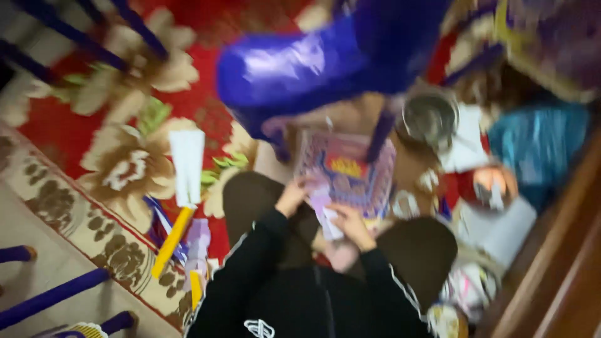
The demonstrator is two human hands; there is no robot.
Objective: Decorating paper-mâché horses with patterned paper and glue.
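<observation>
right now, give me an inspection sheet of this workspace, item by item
surface: red carpet with large cream flowers and a beige border; picture is motion-blurred.
job's things: a flat purple patterned pack resting in front of the knees; a small pale piece between both hands.
clutter: white paddle with yellow handle lying on the carpet, shiny blue foil shape, metal bowl, blue bag, mixed papers at the right.
grippers: left hand touches the pack's lower edge; right hand grips the pale piece.
cables: nothing seen.
surroundings: purple furniture legs at the left, wooden edge at the right.
</observation>
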